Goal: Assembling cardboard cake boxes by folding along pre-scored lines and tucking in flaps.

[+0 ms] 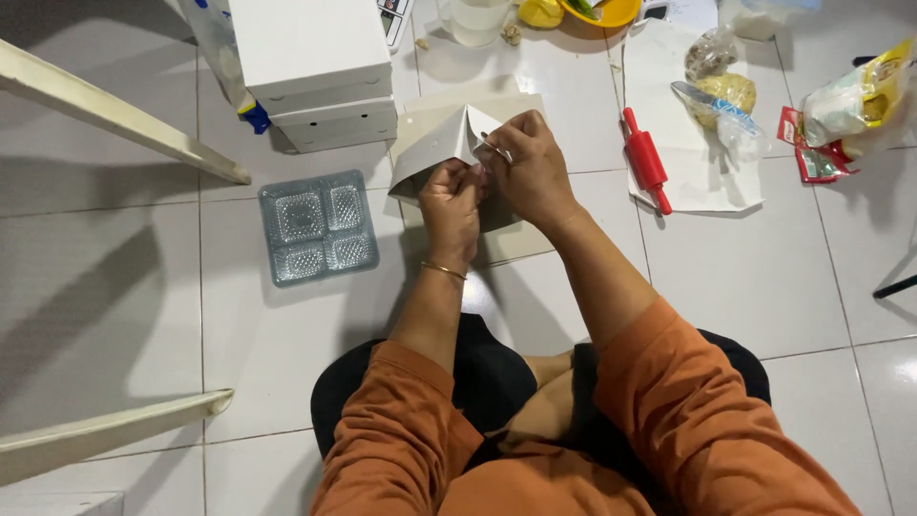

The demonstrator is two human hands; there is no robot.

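I sit on a white tiled floor and hold a flat white cardboard box blank point(435, 139) in front of me, partly folded so one corner stands up. My left hand point(451, 203) pinches its lower edge, a thin gold bangle on the wrist. My right hand point(528, 162) grips a flap near the raised corner, fingers closed on the card. More flat card point(516, 239) lies under the hands on the floor.
A clear plastic compartment tray point(318, 227) lies to the left. Stacked white boxes point(315, 67) stand beyond it. A red rolling pin point(647, 160), bagged food point(721, 96) and packets point(855, 105) lie on paper at the right. Pale wooden legs point(115, 119) cross the left.
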